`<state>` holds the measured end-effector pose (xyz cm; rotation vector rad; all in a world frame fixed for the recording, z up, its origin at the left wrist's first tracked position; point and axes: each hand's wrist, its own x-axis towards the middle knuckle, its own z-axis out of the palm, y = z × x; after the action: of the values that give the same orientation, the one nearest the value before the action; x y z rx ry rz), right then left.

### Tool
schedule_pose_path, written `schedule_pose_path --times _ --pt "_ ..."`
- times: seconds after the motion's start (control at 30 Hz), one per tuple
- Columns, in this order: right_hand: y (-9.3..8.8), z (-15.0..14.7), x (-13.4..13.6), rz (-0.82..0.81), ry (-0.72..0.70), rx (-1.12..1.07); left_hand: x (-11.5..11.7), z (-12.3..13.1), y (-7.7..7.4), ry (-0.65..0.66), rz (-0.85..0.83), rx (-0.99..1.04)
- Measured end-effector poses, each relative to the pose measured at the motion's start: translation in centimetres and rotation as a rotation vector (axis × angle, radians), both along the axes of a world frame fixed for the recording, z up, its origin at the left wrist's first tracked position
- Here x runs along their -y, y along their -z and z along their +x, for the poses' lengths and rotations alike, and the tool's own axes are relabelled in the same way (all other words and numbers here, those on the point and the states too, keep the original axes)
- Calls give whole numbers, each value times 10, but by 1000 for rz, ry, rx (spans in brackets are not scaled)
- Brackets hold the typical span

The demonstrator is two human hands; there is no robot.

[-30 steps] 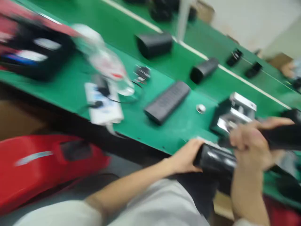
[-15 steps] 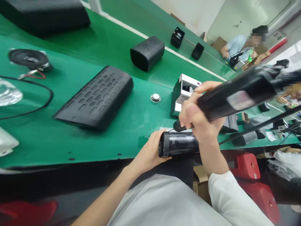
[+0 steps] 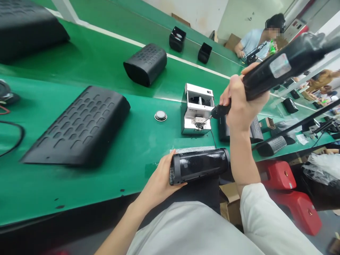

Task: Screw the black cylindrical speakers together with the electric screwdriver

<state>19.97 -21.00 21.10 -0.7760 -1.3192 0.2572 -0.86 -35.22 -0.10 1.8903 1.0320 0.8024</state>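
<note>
My left hand (image 3: 160,173) is closed around the near left end of a black speaker (image 3: 202,163) with a perforated grille, lying on its side at the bench edge. An electric screwdriver (image 3: 281,69) fills my right hand (image 3: 244,99), its body slanting up to the right. The bit points down-left at the front of a white and black screw feeder (image 3: 198,108) on the bench, and its tip appears at the small metal outlet there. Whether a screw sits on the tip is too small to tell.
A small round silver part (image 3: 160,115) lies left of the feeder. A large black patterned housing (image 3: 79,124) rests on the green bench, with another housing (image 3: 145,63) on the belt behind. Red stools (image 3: 281,175) stand at right. A co-worker (image 3: 255,40) sits across.
My right hand has brought the screwdriver from above the speaker to the feeder's front. The left hand keeps its hold on the speaker. The view has shifted right.
</note>
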Motion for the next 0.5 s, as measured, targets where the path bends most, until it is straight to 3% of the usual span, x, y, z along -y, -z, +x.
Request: schedule_pose_path --times 0.27,0.43,0.5 --pt "12 9 -13 -20 41 64 2 -1 -2 1 -14 -15" --pt "12 24 -40 28 -288 247 0 -2 0 5 12 -16" --pt "11 24 -41 15 -297 243 0 -2 1 2 10 -15"
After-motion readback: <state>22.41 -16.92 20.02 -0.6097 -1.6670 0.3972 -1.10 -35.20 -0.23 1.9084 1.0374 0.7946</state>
